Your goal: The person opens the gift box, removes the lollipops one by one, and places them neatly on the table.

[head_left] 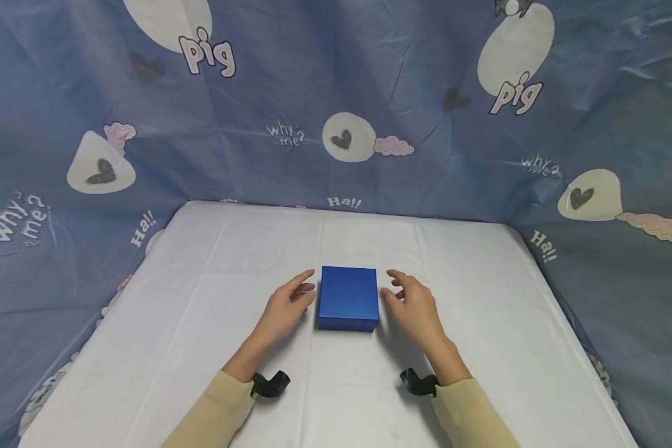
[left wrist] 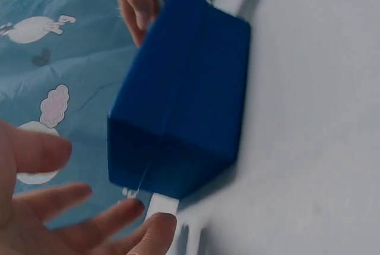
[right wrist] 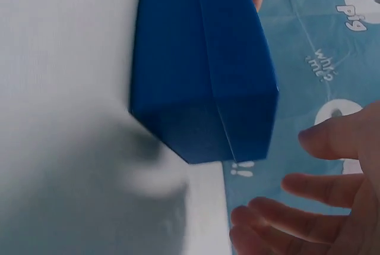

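A blue lidded box (head_left: 348,295) lies flat on the white tabletop, its lid seam visible along the sides in both wrist views. My left hand (head_left: 286,307) is just left of the box, fingers relaxed and slightly bent toward it, with a narrow gap between. On the other side, my right hand (head_left: 416,308) hovers beside the box's right face, its fingers loosely bent and apart from the cardboard. Neither hand holds anything. The left wrist view has the box (left wrist: 178,94) beyond spread fingers (left wrist: 113,222). From the right wrist, the box (right wrist: 205,65) stands left of the thumb and fingers.
The table is covered by a creased white cloth (head_left: 213,348). A blue patterned curtain (head_left: 291,81) with printed words hangs behind it and along both sides. Black wrist straps with camera mounts (head_left: 271,384) sit by both beige sleeves (head_left: 215,407).
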A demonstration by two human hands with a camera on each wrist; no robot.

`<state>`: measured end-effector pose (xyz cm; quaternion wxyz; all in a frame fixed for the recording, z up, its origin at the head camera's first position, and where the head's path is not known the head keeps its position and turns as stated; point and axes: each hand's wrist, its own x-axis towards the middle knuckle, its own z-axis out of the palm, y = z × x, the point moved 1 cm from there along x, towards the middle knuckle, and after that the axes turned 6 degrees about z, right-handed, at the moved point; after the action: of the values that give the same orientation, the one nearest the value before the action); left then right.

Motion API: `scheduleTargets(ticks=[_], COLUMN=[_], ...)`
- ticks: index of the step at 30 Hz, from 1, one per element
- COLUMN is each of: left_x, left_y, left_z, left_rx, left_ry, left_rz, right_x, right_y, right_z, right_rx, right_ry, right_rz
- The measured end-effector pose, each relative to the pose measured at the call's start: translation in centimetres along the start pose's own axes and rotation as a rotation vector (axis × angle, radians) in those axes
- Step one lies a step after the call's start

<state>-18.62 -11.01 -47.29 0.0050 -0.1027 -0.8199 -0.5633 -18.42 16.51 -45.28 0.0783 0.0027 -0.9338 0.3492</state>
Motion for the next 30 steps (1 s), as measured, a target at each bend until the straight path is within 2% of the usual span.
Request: scheduleTargets(ticks=[5,7,9,13,18,25,30], left_x=[0.0,-0.1,-0.2,-0.2,-0.1,-0.1,0.2], left_y=[-0.3,-0.3,-0.4,-0.5,-0.9,-1.0,-0.9], left_z=[0.8,1.0,1.2,1.3,1.4,1.5,1.3], left_rx=[-0.271,-0.341,-0.375,-0.390,-0.381,-0.365,-0.359], left_ry=[0.029,0.037,0.038,0.039,0.041,0.037,0.037], left_rz=[-0.169,-0.220,-0.240,-0.250,-0.258,-0.258,-0.257], right_x=[-0.1,-0.1,0.0,0.2,0.3,0.4,0.7], right_y=[-0.1,-0.1,-0.1,0.0,0.2,0.2,0.1], right_z=[0.9,1.2,1.5,2.0,2.4,2.6,2.7], right_rx=[0.086,0.115,0.158,0.243,0.241,0.376,0.417], right_ry=[-0.042,-0.055,-0.069,-0.104,-0.120,-0.185,-0.201], right_rz=[0.082,0.107,0.127,0.171,0.197,0.294,0.318])
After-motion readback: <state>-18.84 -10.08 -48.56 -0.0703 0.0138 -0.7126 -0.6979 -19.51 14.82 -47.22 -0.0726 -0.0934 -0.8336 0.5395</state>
